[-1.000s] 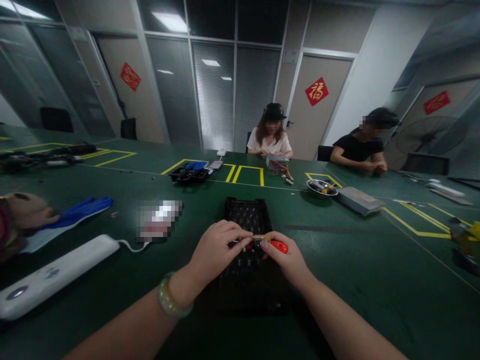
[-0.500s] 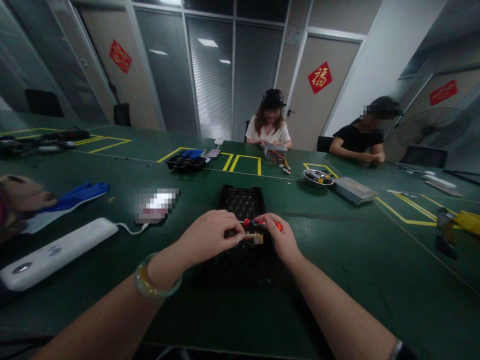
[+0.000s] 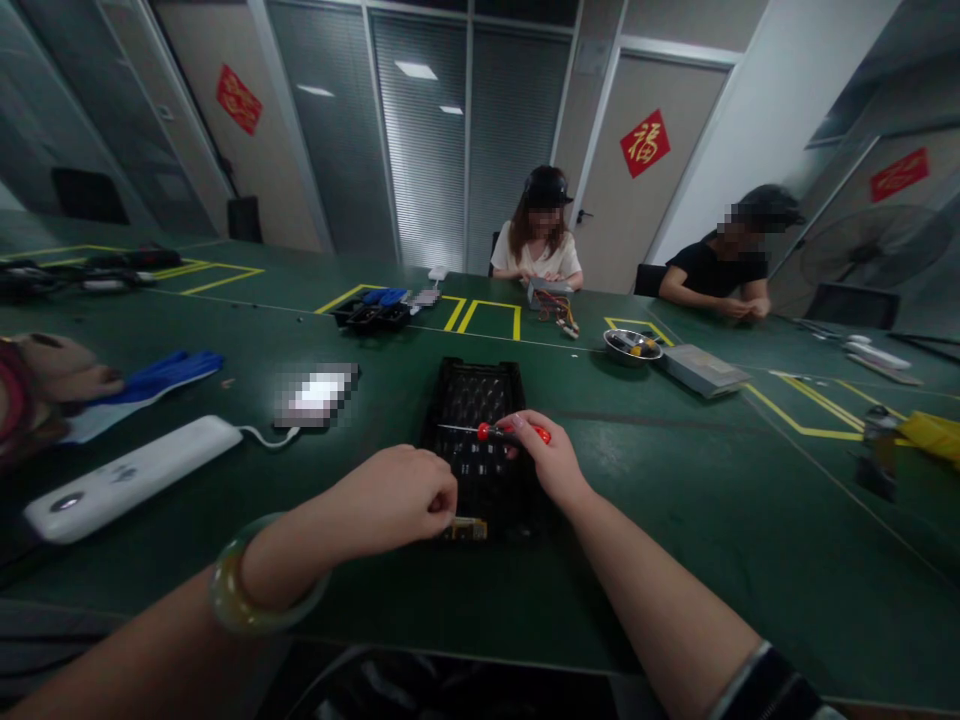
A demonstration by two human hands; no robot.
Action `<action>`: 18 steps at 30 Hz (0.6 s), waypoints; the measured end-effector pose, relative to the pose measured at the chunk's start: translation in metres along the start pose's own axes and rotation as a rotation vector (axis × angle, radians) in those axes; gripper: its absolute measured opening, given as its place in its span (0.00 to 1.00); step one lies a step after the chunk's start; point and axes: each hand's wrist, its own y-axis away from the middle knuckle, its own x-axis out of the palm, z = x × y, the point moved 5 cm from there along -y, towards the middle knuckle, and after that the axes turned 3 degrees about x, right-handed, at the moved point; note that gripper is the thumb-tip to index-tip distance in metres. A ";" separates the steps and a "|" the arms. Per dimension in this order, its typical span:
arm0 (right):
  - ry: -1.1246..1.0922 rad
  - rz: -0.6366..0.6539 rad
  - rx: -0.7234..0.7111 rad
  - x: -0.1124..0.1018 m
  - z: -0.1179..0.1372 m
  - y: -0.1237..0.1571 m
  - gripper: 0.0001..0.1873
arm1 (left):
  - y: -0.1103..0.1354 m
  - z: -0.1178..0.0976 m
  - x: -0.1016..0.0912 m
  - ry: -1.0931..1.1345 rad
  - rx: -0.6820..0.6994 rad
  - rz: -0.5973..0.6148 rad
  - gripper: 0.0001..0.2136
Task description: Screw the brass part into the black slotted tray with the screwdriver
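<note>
My left hand (image 3: 394,500) is closed in a pinch on a small gold-coloured part (image 3: 466,527) at the near edge of a black slotted tray (image 3: 480,390). A green bangle (image 3: 247,590) sits on that wrist. My right hand (image 3: 546,458) is closed on a red-handled screwdriver (image 3: 499,432), held level over the tray with its thin shaft pointing left. The tray lies on the dark green table (image 3: 675,500) in front of me.
A white power strip (image 3: 127,478) and blue gloves (image 3: 165,370) lie at the left. Further back are a black parts box (image 3: 375,312), a metal bowl (image 3: 632,346) and a grey metal box (image 3: 701,368). Two people sit across the table; another person's hand (image 3: 67,370) rests far left.
My hands have come apart. The left hand drew the small gold part back toward me to the tray's near edge, while the right kept the screwdriver over the tray. The camera tilted down.
</note>
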 end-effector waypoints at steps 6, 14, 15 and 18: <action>0.013 0.010 -0.002 -0.001 -0.002 0.000 0.19 | -0.004 0.000 0.009 -0.049 -0.032 0.002 0.08; 0.029 0.021 -0.002 -0.002 -0.002 0.000 0.19 | -0.004 -0.004 0.005 -0.100 -0.035 0.013 0.08; 0.029 0.022 -0.002 -0.001 -0.002 0.000 0.19 | -0.004 -0.005 0.005 -0.098 -0.034 0.006 0.08; 0.031 0.022 -0.001 0.000 0.000 0.001 0.19 | -0.004 -0.006 0.005 -0.089 -0.035 -0.010 0.08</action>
